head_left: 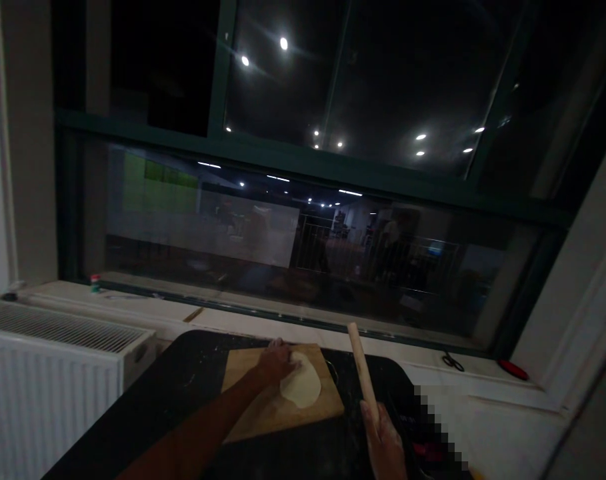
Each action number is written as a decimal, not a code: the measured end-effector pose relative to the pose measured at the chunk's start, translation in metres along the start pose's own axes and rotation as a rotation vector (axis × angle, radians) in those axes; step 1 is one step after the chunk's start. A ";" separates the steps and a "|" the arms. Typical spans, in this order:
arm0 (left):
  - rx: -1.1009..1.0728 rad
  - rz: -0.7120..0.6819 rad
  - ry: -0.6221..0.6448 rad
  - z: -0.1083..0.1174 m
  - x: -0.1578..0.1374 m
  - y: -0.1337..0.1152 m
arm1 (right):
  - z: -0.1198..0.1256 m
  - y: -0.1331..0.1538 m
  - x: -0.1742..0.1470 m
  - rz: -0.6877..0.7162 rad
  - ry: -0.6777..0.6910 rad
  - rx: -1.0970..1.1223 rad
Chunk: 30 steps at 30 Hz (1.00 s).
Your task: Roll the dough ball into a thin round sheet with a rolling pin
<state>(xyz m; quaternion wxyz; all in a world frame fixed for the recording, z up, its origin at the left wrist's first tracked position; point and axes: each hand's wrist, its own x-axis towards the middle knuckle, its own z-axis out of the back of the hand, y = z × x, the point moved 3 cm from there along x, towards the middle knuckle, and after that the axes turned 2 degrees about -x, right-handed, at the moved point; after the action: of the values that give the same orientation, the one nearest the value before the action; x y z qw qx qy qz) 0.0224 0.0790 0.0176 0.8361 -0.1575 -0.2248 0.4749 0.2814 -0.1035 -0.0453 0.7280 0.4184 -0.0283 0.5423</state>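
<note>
A flat pale round of dough (303, 385) lies on a wooden board (263, 417) set on a dark table (183, 393). My left hand (277, 360) rests on the far left edge of the dough, fingers spread over it. My right hand (385, 443) grips the near end of a wooden rolling pin (361, 367), which sticks up and away, held off the board to its right.
A white radiator (47, 380) stands at the left. Behind the table runs a white window sill (147, 308) with a small jar (95, 283), scissors (451, 361) and a red object (513, 369). A large dark window fills the back.
</note>
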 end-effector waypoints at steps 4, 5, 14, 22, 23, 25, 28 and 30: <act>-0.172 -0.091 0.049 -0.011 -0.011 -0.010 | 0.002 -0.001 0.002 -0.059 -0.021 0.044; -0.229 -0.117 0.060 -0.011 -0.015 -0.011 | 0.001 -0.002 0.003 -0.077 -0.020 0.055; -0.744 -0.296 0.210 0.033 -0.009 -0.030 | 0.000 -0.006 0.006 -0.014 -0.004 0.036; -0.837 -0.230 0.375 0.038 0.009 -0.028 | 0.002 0.001 0.004 -0.112 0.029 0.073; -0.832 -0.208 0.324 0.036 0.012 -0.021 | 0.002 0.003 0.003 -0.116 0.037 0.074; -0.819 -0.172 0.193 0.039 0.016 -0.008 | 0.005 0.007 0.001 -0.105 0.044 0.055; -0.777 -0.164 0.024 0.056 0.014 0.007 | 0.009 0.020 0.006 -0.036 0.047 -0.022; -0.733 -0.194 -0.050 0.070 0.008 0.011 | 0.010 0.032 0.015 0.050 0.112 -0.104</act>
<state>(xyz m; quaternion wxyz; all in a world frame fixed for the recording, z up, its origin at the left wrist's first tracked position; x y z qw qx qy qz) -0.0181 0.0950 0.0737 0.7597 -0.4125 -0.4138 0.2855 0.2661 -0.0964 -0.0126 0.7356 0.3482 -0.0263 0.5805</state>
